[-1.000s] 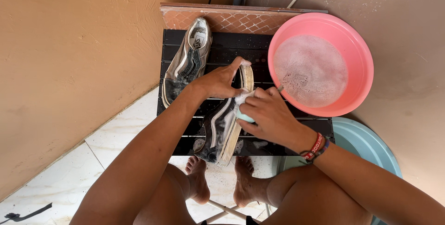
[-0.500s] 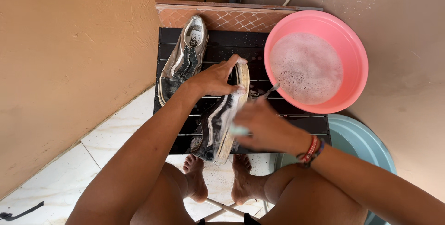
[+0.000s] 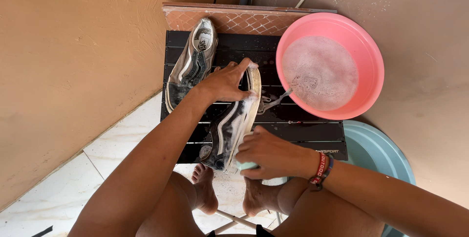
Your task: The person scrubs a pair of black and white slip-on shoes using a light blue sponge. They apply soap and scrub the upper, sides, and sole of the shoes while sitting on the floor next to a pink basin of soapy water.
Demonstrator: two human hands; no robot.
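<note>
Fingers of the left hand (image 3: 225,81) clamp the toe end of a soapy dark sneaker (image 3: 233,122), tipped on its side on the black slatted table (image 3: 293,129), its long axis running from that grip back toward the person. Right hand (image 3: 266,151), nearer the heel, is curled around a pale green scrubber (image 3: 245,165) pressed to the sole edge, with the pink basin (image 3: 332,66) of suds off to the right.

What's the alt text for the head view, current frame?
Left hand steadies a soapy dark sneaker on its side on a black slatted table; right hand presses a pale brush to its heel. Second sneaker and a pink basin of suds sit behind.
</note>
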